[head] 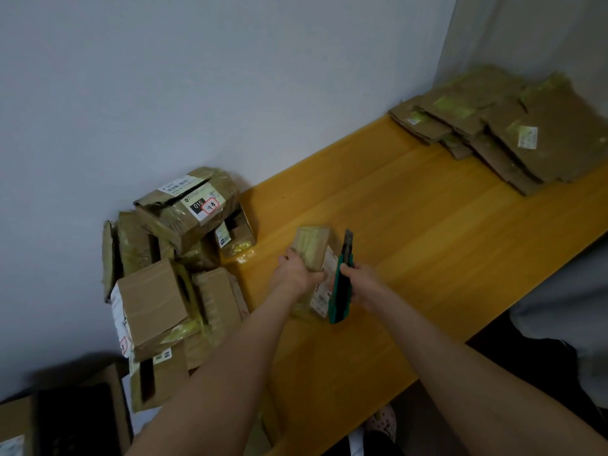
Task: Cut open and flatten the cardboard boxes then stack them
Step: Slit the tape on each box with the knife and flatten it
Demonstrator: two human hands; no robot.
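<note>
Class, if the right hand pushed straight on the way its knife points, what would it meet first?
Likely nothing near: past the green utility knife in the right hand lies bare yellow wooden tabletop, then the pale wall. Depth is unclear.

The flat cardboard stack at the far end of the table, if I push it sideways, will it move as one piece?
Probably not: the stack lies fanned out with its edges offset, so the sheets would likely slide over each other. The table looks glossy, so the bottom sheets may skid easily. Lifted by one edge, it would probably flop.
</note>
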